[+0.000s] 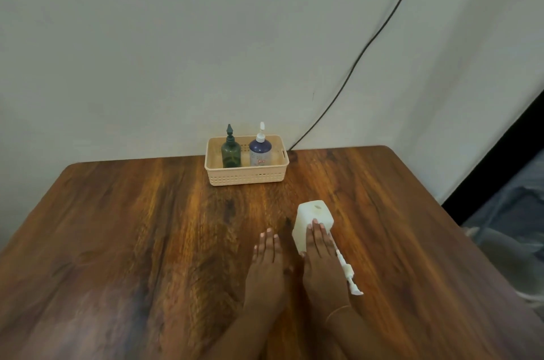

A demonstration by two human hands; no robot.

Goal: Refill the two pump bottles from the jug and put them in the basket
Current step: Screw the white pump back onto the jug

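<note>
We are resting our right hand [319,253] flat on the white jug [312,219] lying well in front of the basket [247,175], our left hand [266,256] spread beside it on the worktop [147,227], while the green pump bottle [231,152] and blue pump bottle [260,150] are standing in that basket.
</note>
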